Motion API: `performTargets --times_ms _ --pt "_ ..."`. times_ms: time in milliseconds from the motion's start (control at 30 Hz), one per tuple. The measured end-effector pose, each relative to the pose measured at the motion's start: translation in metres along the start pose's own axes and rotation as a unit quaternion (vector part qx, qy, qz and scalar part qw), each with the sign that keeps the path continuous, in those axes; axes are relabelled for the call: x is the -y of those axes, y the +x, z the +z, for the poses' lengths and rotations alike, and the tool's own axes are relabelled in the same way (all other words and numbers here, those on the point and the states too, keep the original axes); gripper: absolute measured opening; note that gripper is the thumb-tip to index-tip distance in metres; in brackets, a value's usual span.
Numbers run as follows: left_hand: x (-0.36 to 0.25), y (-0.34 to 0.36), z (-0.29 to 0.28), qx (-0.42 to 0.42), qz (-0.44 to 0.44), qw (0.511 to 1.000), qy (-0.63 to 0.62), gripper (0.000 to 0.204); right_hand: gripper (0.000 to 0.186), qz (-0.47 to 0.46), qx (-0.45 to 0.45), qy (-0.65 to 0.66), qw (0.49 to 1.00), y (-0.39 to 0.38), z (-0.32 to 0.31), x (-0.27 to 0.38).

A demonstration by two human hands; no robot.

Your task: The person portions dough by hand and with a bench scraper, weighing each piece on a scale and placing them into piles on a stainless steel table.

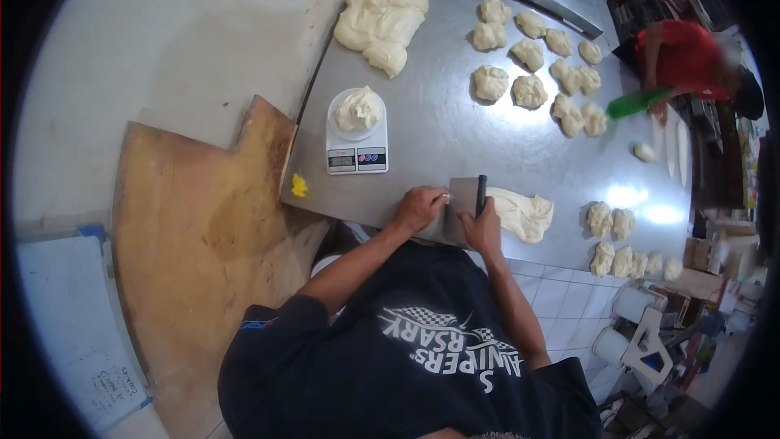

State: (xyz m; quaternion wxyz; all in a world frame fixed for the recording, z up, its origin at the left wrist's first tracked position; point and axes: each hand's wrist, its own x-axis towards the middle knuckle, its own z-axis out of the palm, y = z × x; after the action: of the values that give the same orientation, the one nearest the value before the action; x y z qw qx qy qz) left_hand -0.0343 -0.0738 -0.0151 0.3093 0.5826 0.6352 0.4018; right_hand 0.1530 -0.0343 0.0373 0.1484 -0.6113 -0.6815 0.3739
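My right hand [481, 223] grips a metal bench scraper [463, 195] with a dark handle, upright beside a soft slab of pale dough [524, 215]. My left hand [424, 207] is closed at the scraper's left side, its fingertips on a small pale bit, likely dough, at the blade. A white digital scale [341, 161] stands behind my left hand with a heap of dough [357, 110] on its plate. A large dough mass [382, 12] lies at the back left. Many portioned dough lumps [530, 91] sit across the back and right of the steel table [439, 57].
A co-worker in red [682, 57] holds a green object [638, 102] at the right, beside long dough strips [671, 146]. A yellow item [299, 185] sits at the near left corner. A wooden board [171, 276] is at the left, stools [626, 317] and clutter at the lower right.
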Motion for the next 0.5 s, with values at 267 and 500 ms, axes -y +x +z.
performTargets --times_ms 267,500 --pt "0.026 -0.003 -0.009 -0.011 -0.117 0.976 -0.182 0.024 0.050 -0.011 -0.019 -0.006 1.000 0.023 0.020 -0.004" --pt "-0.005 0.056 -0.124 -0.248 -0.028 0.968 0.005 0.038 0.048 0.031 0.012 0.118 0.992 0.020 0.007 -0.022"
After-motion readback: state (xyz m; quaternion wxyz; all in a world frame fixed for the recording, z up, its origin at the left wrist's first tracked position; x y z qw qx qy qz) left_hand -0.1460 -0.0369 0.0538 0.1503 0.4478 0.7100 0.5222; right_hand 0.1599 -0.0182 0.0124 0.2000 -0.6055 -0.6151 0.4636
